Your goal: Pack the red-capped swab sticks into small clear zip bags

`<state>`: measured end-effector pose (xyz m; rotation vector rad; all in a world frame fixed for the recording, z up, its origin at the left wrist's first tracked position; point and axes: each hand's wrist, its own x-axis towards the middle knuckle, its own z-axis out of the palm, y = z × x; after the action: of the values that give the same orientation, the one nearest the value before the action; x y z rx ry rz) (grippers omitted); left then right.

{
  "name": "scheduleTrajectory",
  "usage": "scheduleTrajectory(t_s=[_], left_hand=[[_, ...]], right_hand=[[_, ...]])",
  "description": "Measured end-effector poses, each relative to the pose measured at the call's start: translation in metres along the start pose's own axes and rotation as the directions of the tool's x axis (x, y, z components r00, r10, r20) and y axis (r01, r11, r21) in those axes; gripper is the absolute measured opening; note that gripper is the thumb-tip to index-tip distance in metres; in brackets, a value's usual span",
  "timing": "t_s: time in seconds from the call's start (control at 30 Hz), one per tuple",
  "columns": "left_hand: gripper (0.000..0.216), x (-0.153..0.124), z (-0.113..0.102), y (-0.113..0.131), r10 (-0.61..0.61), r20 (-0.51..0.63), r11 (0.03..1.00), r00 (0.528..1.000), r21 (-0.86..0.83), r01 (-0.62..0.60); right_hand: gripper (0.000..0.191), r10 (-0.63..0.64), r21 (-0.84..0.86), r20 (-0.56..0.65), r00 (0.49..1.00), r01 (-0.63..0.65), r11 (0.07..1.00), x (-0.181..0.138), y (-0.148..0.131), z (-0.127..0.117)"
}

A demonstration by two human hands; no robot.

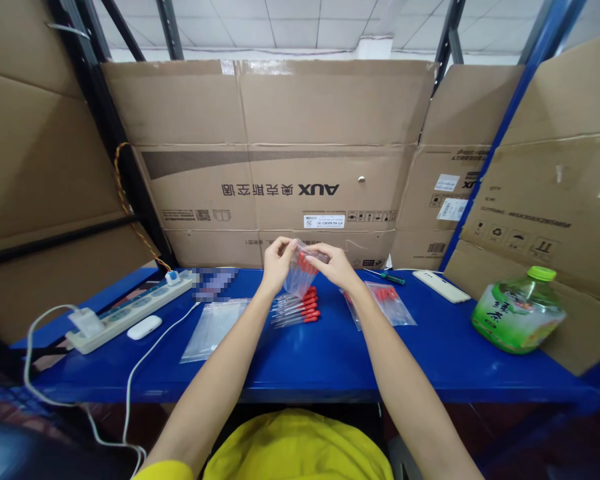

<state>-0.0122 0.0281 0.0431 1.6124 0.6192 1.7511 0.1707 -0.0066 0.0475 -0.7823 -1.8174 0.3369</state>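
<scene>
"What is the largest thing there?"

"It is the cardboard wall, standing behind the blue counter. On the counter, the green bottle is at the far right, well apart from the hands."

"And the smaller things?"

"Flat clear bags lie at the left, and packed bags with red pieces lie at the right. Between them are the left hand and the right hand, holding one filled bag above the counter. The left grip is pinched on its upper edge; the right grip is closed on its upper right side. I cannot tell whether its mouth is open."

"What is under it?"

"A pile of red-ended sticks, just below."

"What could go wrong?"

"In my judgement, the thin plastic may slip from the fingers, so the bag would drop onto the pile. A narrow stick, pressed slanting, may pierce the plastic. A careless wrist could also scatter the pile."
</scene>
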Motion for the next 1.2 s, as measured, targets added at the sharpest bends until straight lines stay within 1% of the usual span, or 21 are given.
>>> scheduleTrajectory(t_s=[0.17, 0.37, 0.43, 0.57, 0.67, 0.73, 0.8, 0.87, 1.03, 1.13, 1.2], left_hand=[[0.036, -0.003, 0.002, 0.0, -0.053, 0.017, 0.998, 0.998, -0.018, 0.053], [0.038, -0.003, 0.003, -0.002, -0.084, 0.027, 0.996, 0.996, -0.029, 0.084], [0.039, -0.002, 0.002, -0.003, -0.101, 0.011, 0.995, 0.995, -0.025, 0.102], [0.039, -0.001, 0.0, -0.005, -0.107, -0.058, 0.994, 0.993, -0.028, 0.105], [0.038, 0.0, -0.002, -0.007, -0.096, -0.102, 0.995, 0.99, -0.029, 0.094], [0.038, 0.001, -0.002, -0.008, -0.094, -0.11, 0.996, 0.989, -0.021, 0.092], [0.038, 0.001, -0.002, -0.009, -0.094, -0.099, 0.996, 0.991, -0.015, 0.093], [0.04, 0.001, -0.002, -0.009, -0.108, -0.078, 0.994, 0.991, -0.023, 0.106], [0.043, 0.0, -0.001, -0.008, -0.181, -0.038, 0.983, 0.983, -0.044, 0.179], [0.045, -0.001, -0.002, -0.007, -0.224, 0.025, 0.974, 0.974, -0.023, 0.225], [0.045, -0.001, -0.003, -0.006, -0.219, 0.044, 0.976, 0.975, -0.014, 0.219]], right_hand=[[0.029, 0.067, 0.05, 0.048, 0.997, -0.07, 0.996, 0.001, 0.0, 0.002], [0.025, 0.072, 0.018, 0.003, 0.997, -0.072, 0.997, 0.003, -0.001, -0.002], [0.027, 0.095, 0.064, -0.01, 0.995, -0.094, 0.994, 0.003, 0.0, -0.004], [0.035, 0.22, 0.268, -0.023, 0.975, -0.206, 0.941, 0.002, 0.004, -0.009], [0.036, 0.28, 0.318, -0.003, 0.96, -0.264, 0.911, 0.001, 0.007, -0.012], [0.037, 0.301, 0.334, 0.011, 0.954, -0.287, 0.898, 0.001, 0.009, -0.013], [0.037, 0.293, 0.346, -0.002, 0.956, -0.274, 0.897, 0.001, 0.012, -0.012], [0.037, 0.265, 0.329, -0.046, 0.963, -0.235, 0.915, 0.001, 0.013, -0.012], [0.032, 0.199, 0.255, -0.152, 0.968, -0.156, 0.954, 0.004, 0.017, -0.014], [0.031, 0.188, 0.257, -0.174, 0.967, -0.14, 0.956, 0.004, 0.017, -0.016], [0.032, 0.192, 0.256, -0.171, 0.966, -0.144, 0.956, 0.004, 0.017, -0.016]])
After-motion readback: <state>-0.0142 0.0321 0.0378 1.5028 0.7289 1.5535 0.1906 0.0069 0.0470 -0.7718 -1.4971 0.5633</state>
